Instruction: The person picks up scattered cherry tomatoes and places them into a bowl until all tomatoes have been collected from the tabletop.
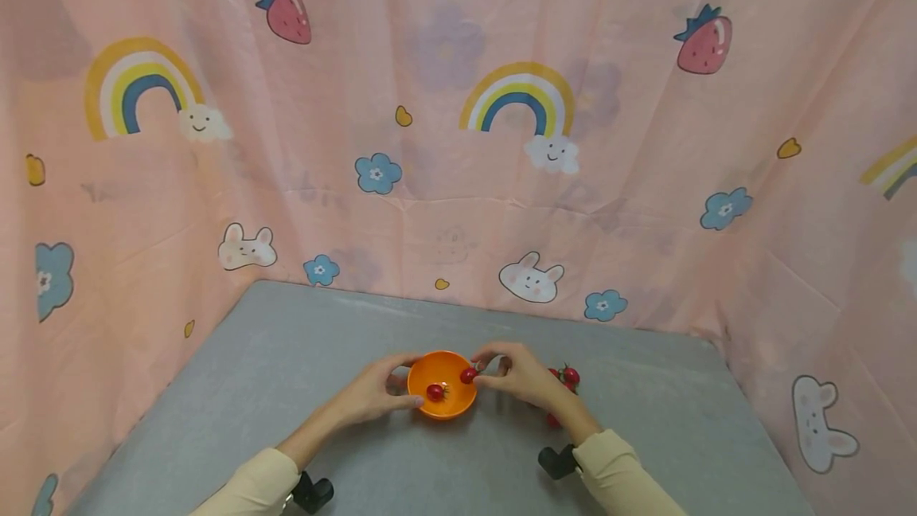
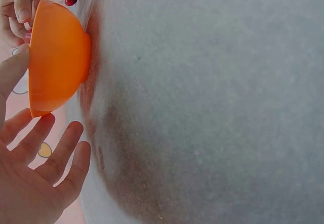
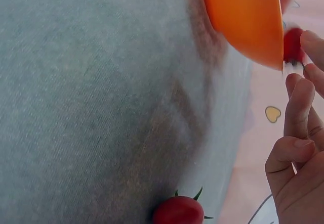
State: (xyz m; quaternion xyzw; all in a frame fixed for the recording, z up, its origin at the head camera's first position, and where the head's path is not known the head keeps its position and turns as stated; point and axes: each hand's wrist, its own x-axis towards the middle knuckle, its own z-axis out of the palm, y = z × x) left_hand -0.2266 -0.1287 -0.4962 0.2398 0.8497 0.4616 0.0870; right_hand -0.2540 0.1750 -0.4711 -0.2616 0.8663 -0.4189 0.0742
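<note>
An orange bowl [image 1: 442, 411] stands on the grey table, one red cherry tomato [image 1: 435, 392] with a green stem inside it. My left hand [image 1: 376, 390] holds the bowl from its left side, thumb at the near rim and index finger at the far rim; in the left wrist view the other fingers spread beside it. At the bowl's right rim, my right hand [image 1: 521, 377] has another cherry tomato [image 3: 292, 44] at its fingertips, pinched by the stem side. That tomato looks blurred in the right wrist view and overlaps the bowl's inside in the head view.
Several cherry tomatoes [image 1: 570, 376] lie on the table [image 1: 322, 325] just right of my right hand, partly hidden by the wrist. A pink curtain [image 1: 430, 221] with printed rainbows and rabbits hangs along the table's back and sides.
</note>
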